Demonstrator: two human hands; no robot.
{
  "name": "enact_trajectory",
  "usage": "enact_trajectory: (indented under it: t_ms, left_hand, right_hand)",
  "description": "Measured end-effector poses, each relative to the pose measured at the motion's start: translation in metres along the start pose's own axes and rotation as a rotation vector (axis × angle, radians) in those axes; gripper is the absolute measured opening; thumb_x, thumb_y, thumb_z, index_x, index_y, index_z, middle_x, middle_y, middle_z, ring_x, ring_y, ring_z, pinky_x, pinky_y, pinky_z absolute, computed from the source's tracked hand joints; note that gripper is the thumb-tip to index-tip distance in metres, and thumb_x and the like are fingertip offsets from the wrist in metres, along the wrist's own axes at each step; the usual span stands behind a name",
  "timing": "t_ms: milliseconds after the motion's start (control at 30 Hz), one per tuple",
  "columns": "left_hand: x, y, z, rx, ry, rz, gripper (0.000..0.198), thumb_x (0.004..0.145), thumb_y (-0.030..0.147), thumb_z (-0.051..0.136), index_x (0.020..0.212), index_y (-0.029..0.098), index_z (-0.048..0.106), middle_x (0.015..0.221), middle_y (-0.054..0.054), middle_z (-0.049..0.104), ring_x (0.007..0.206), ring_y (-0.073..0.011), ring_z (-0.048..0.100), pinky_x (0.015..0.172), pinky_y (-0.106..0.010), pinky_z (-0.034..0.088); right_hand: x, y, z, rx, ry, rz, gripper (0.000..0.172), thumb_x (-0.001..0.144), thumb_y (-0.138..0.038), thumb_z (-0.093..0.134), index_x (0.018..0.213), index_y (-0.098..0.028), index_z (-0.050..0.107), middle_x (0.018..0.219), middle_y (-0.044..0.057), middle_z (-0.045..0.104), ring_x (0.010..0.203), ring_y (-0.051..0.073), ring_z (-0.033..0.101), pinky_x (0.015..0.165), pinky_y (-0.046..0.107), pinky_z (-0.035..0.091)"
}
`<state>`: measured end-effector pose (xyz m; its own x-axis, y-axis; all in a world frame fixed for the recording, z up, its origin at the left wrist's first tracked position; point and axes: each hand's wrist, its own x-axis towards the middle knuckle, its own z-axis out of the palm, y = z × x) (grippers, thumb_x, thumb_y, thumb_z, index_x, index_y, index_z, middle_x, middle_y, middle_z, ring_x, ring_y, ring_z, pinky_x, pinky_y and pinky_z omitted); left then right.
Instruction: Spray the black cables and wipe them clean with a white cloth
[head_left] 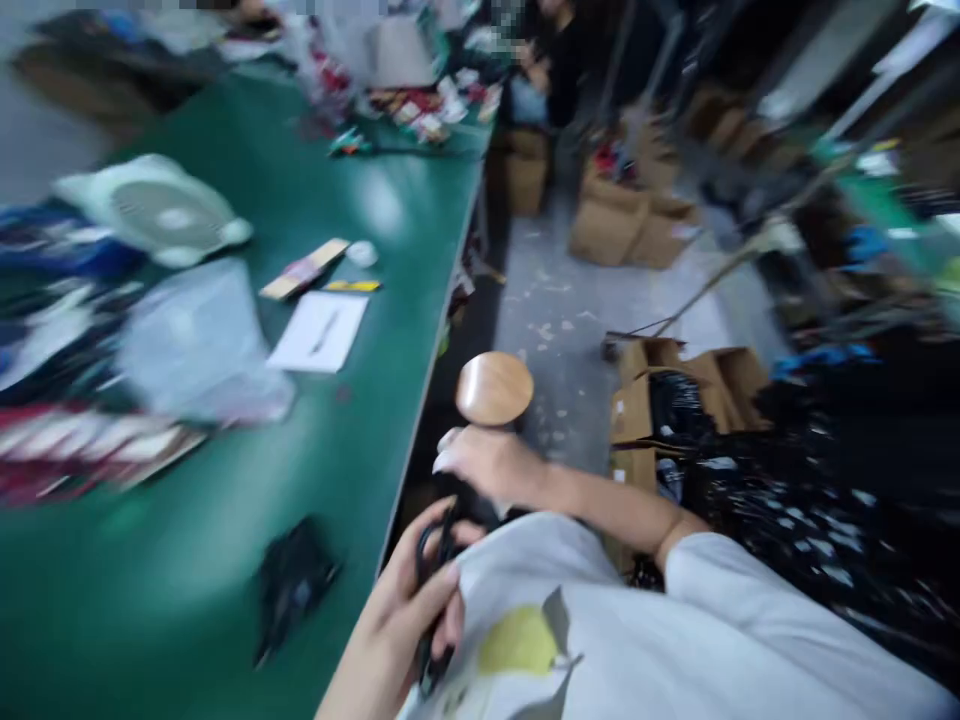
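My left hand [424, 595] is closed around a black looped thing [425, 545], shaped like a scissor handle; blur hides its exact kind. Just beyond it, my right hand [491, 465] has curled fingers with white coverings on some tips. Dark, cloth-like material [469, 500] shows under the right hand, close to the left fingers. Both hands are in front of my white shirt, beside the edge of the green table [375, 400]. On the table to the left lies a crumpled black bundle [296, 580], apart from both hands.
A round wooden stool [495, 387] stands just past my right hand. The table bears a white paper [320, 332], a pale green fan [169, 210] and a plastic bag [195, 335]. Cardboard boxes [611, 220] and black plastic bags [817, 540] crowd the right. Another person [562, 65] sits farther back.
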<state>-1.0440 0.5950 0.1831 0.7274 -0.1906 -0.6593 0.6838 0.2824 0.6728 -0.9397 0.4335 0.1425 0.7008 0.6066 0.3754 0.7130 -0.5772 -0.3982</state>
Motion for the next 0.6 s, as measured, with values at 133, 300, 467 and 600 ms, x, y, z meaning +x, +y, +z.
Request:
enact_trajectory:
  t_ms: [133,300,467,600]
  left_hand:
    - [0.024,0.028,0.033,-0.229,-0.165,0.075,0.05,0.085,0.026,0.068,0.128,0.023,0.043,0.108,-0.005,0.059,0.042,-0.0021,0.051,0.034,-0.013,0.033]
    - [0.032,0.022,0.03,-0.315,-0.245,0.125,0.049,0.089,0.024,0.063,0.129,0.02,0.035,0.118,-0.011,0.057,0.048,-0.005,0.059,0.035,-0.012,0.04]
    - [0.024,0.017,0.027,-0.199,-0.305,0.15,0.048,0.095,0.024,0.057,0.134,0.019,0.028,0.118,-0.013,0.058,0.055,-0.0058,0.062,0.042,-0.013,0.045]
    - [0.021,0.015,0.015,-0.108,-0.263,0.152,0.044,0.096,0.025,0.056,0.131,0.018,0.031,0.117,-0.013,0.059,0.056,-0.0037,0.06,0.045,-0.012,0.045]
  right_hand:
    - [-0.003,0.037,-0.055,0.228,0.133,0.164,0.022,0.099,-0.022,0.047,0.078,-0.015,0.049,0.068,-0.001,0.047,0.062,0.009,0.048,0.061,0.021,0.042]
    - [-0.006,0.044,-0.061,0.239,0.086,-0.094,0.007,0.093,-0.02,0.059,0.098,-0.017,0.055,0.075,0.002,0.055,0.067,0.013,0.054,0.063,0.025,0.043]
    - [0.003,0.028,-0.042,0.315,-0.045,-0.232,0.003,0.097,-0.02,0.05,0.095,-0.018,0.05,0.074,0.001,0.052,0.065,0.012,0.053,0.06,0.024,0.042]
    - [0.01,0.015,-0.035,0.175,-0.115,-0.192,0.007,0.096,-0.015,0.045,0.09,-0.017,0.048,0.07,0.0,0.048,0.06,0.012,0.048,0.056,0.026,0.037]
